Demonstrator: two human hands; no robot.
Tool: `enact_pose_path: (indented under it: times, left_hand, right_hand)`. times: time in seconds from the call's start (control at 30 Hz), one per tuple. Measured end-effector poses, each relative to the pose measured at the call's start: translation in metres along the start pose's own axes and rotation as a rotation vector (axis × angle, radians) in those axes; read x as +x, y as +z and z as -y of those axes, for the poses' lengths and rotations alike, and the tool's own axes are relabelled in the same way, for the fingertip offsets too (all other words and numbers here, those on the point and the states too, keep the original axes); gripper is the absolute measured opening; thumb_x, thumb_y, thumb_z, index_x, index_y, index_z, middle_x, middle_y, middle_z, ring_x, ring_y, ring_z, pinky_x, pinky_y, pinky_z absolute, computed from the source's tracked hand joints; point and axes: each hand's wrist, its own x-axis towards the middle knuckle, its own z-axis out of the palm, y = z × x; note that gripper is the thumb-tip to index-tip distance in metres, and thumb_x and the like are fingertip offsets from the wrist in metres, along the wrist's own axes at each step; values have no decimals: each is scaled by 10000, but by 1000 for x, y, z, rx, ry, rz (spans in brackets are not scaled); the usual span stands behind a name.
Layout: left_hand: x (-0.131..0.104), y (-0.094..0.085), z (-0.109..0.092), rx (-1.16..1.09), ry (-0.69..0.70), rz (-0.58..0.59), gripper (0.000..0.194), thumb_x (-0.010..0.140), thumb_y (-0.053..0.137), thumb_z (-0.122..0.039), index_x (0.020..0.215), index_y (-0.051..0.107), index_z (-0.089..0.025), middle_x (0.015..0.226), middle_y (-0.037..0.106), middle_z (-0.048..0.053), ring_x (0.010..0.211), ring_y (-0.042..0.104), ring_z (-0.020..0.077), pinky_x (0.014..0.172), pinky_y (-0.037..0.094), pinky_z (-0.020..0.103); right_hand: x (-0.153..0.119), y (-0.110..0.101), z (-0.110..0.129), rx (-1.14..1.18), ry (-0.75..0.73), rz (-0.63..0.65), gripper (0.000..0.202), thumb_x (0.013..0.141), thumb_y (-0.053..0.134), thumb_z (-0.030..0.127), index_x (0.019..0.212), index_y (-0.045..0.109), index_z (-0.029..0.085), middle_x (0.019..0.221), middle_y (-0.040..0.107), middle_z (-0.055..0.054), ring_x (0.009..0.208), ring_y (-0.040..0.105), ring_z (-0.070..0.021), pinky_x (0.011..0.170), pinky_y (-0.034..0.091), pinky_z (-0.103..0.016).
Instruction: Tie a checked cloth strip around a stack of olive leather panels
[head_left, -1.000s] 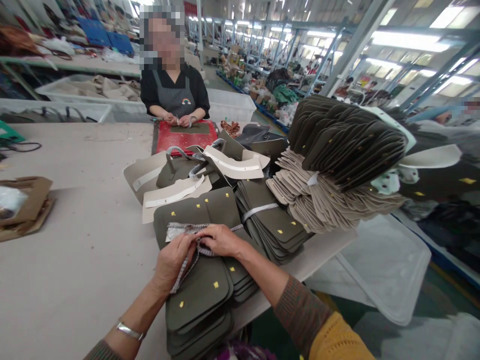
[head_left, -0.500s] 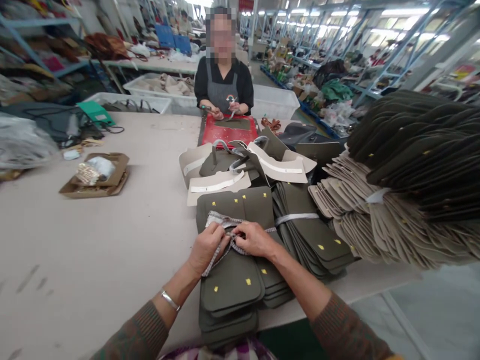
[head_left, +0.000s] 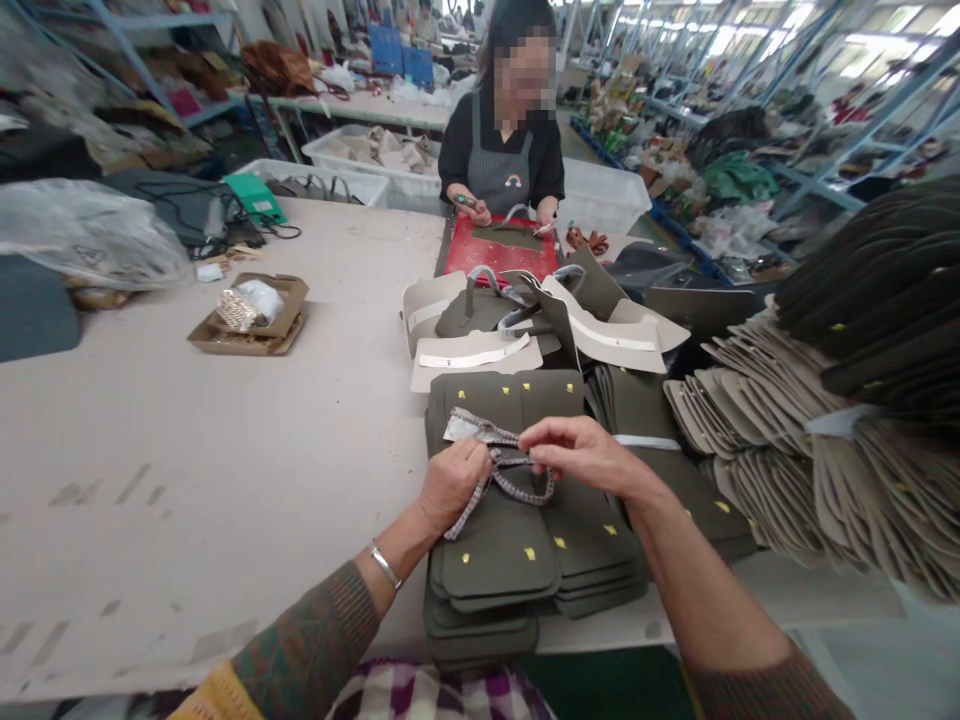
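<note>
Right now a pale work table [head_left: 187, 470] is carrying stacks of dark olive bag panels [head_left: 517, 560], some fanned out at the right. Across it, a person in an apron [head_left: 501, 165] is working over a red mat [head_left: 499, 262]. On the nearest stack a checked cloth strip [head_left: 499, 478] is lying, seemingly half tied, its loop not yet pulled snug. The left hand [head_left: 450, 482] is pinching one end; the right hand [head_left: 581, 450], raised slightly, is gripping the other.
</note>
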Motion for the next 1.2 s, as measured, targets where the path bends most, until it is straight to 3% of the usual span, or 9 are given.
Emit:
enact_pose_path:
  times: [0.1, 0.2, 0.3, 0.5, 0.83, 0.9, 0.97, 1.07, 1.2]
  left_hand:
    - [-1, 0, 1, -5, 17, -18, 253, 945, 425, -183, 699, 480, -188, 672, 503, 6, 668, 498, 146, 626, 372, 262]
    - [0, -1, 3, -36, 31, -46, 248, 947, 423, -176, 707, 481, -185, 679, 497, 6, 673, 496, 144, 638, 385, 253]
    - [1, -3, 4, -88, 21, -50, 233, 944, 437, -184, 715, 483, -182, 714, 503, 14, 703, 506, 145, 659, 404, 246]
    - [2, -6, 2, -169, -62, -9, 243, 938, 446, -204, 698, 479, -183, 729, 494, 17, 711, 507, 148, 665, 419, 250]
    - [0, -4, -1, -106, -99, 25, 250, 963, 430, -245, 733, 504, -178, 752, 530, 36, 718, 513, 164, 650, 410, 278]
    - [0, -3, -1, -99, -95, 27, 245, 963, 429, -242, 742, 511, -179, 754, 537, 38, 733, 517, 171, 659, 410, 286]
    - [0, -3, -2, -94, -91, 30, 242, 964, 425, -241, 747, 514, -180, 762, 543, 41, 746, 520, 175, 671, 412, 292]
    - [-1, -2, -2, -88, -87, 36, 245, 966, 423, -256, 749, 508, -180, 768, 544, 44, 747, 518, 176, 666, 413, 296]
    - [1, -3, -1, -90, -88, 50, 240, 969, 417, -262, 760, 503, -180, 776, 542, 45, 748, 516, 175, 661, 420, 293]
  right_hand:
    - [13, 19, -12, -35, -40, -149, 366, 772, 566, 153, 1130, 636, 164, 962, 709, -46, 730, 647, -119, 637, 510, -223]
    - [26, 41, -27, -124, -110, -81, 469, 711, 558, 71, 1163, 640, 164, 1001, 723, -44, 879, 671, -140, 768, 516, -238]
    - [29, 50, -38, -198, -107, -103, 399, 724, 539, 78, 1083, 690, 164, 948, 742, -19, 851, 687, -138, 737, 520, -215]
    - [24, 51, -34, -395, -76, -192, 329, 734, 536, 111, 994, 726, 184, 876, 749, -6, 735, 677, -126, 666, 499, -197]
    - [25, 47, -1, -884, -210, -113, 224, 880, 434, 153, 847, 654, 129, 885, 675, -145, 860, 622, -221, 813, 432, -329]
    - [26, 45, -7, -810, -211, -135, 224, 867, 449, 136, 980, 642, 148, 963, 685, -109, 901, 625, -200, 818, 444, -305]
    - [26, 43, -18, -550, -196, -124, 337, 835, 462, 101, 1139, 587, 178, 1041, 688, -57, 932, 634, -162, 815, 466, -268]
    - [28, 42, -29, -284, -152, -75, 380, 805, 454, 74, 1153, 563, 180, 1001, 699, -20, 872, 649, -126, 765, 484, -227]
    - [30, 41, -17, -774, -216, -69, 216, 833, 460, 106, 975, 611, 167, 922, 669, -69, 802, 615, -159, 722, 446, -250]
